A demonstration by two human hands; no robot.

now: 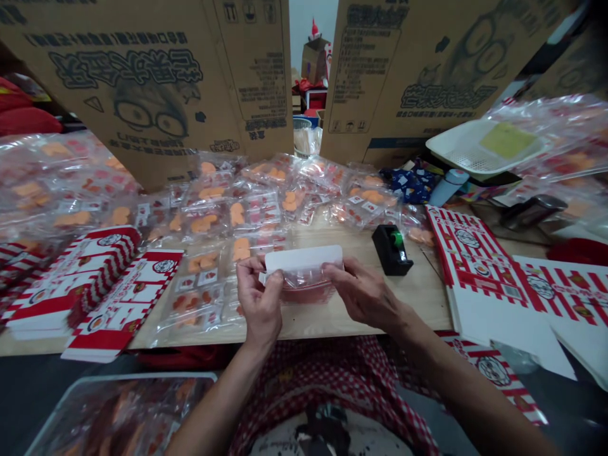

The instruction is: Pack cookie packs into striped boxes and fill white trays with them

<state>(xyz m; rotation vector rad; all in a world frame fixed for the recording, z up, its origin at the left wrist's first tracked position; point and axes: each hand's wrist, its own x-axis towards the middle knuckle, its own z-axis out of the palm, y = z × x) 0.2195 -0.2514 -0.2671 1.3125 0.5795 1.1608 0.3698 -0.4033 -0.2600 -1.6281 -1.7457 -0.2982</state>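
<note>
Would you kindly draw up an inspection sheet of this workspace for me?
Surface: pale wooden table, partly covered.
Work item: small white-flapped carton, clear plastic showing at its opening.
Clutter: clear plastic packets with orange pieces, mostly behind and left; red-and-white striped cardboard cartons on both sides; black tape dispenser with a green part, right of the carton.
Hands: left hand and right hand grip opposite ends of the carton.
Cables: nothing seen.
Surroundings: large brown printed cardboard panels behind; white perforated plastic basket, right rear.
</note>
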